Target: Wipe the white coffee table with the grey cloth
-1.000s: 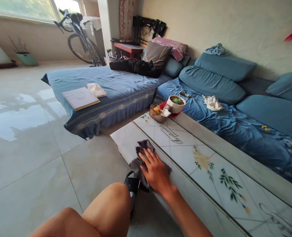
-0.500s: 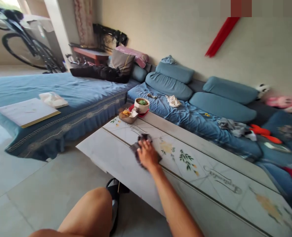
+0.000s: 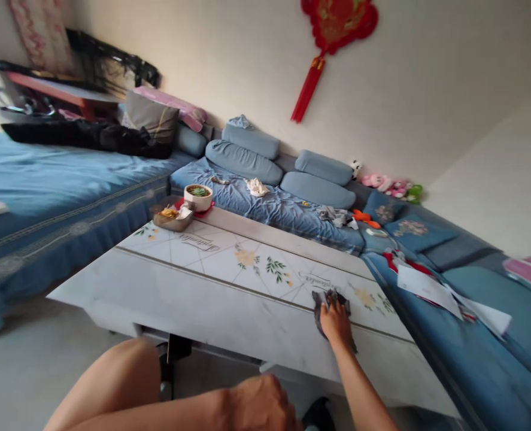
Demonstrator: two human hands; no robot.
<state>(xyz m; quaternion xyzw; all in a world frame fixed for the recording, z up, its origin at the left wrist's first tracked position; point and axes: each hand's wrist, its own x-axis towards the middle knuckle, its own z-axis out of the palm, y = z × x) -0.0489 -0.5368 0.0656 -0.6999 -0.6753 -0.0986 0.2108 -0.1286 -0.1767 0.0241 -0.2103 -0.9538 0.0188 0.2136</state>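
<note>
My right hand (image 3: 336, 320) presses a dark grey cloth (image 3: 319, 326) against the top of the white coffee table (image 3: 166, 293), over its right part beside the printed lettering. The cloth is bunched under the palm and sticks out round the fingers. At the bottom edge, in front of the table, my left hand (image 3: 263, 402) is curled into a loose fist near my knee. Nothing shows in it, and its palm side is hidden. The tabletop carries a printed band of flowers, leaves and script.
A white potted plant (image 3: 198, 196) and a brownish bin with scraps (image 3: 174, 216) stand at the table's far left corner. A blue sofa (image 3: 247, 194) runs behind and round the right side, with papers (image 3: 429, 290) on it. A blue-covered daybed (image 3: 67, 173) lies left.
My right hand has slid the cloth along the tabletop from the left part to the right. My left hand has come into view at the bottom. The view has turned right.
</note>
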